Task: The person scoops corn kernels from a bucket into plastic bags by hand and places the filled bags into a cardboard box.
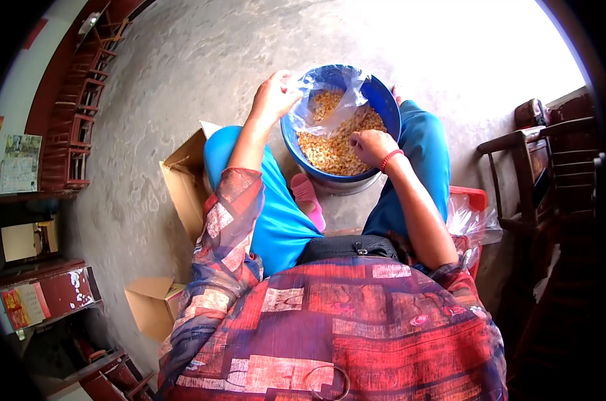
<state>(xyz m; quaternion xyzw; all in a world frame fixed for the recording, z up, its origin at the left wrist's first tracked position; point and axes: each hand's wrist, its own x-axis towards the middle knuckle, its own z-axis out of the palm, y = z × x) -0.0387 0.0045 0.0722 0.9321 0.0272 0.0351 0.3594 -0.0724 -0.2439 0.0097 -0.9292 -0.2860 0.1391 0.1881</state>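
1. Holding the edge of a crumpled, clear plastic bag (305, 110), the left hand (276, 97) is up at the far left of the bucket, fingers closed on the film!
2. Over to the right hand (374, 147), low above the loose yellow-and-orange grain kernels (326, 159), with a thin red beaded bracelet (391, 159) at the wrist. Fingers curl inward, mostly hidden; how tightly they close, or whether they hold kernels, I cannot tell.
3. And here's the centrepiece: a round, deep blue bucket (387, 101), between the knees of the bright blue trousers (276, 230). Kernels cover the bottom; the bag spreads across the far left part, more kernels showing around and through it.
4. Down by the bucket's near left side, a pink slipper (307, 200) on the grey concrete floor (156, 100).
5. Out on the left, an open brown cardboard box (184, 184) beside the knee; on the right, a dark wooden chair (517, 147).
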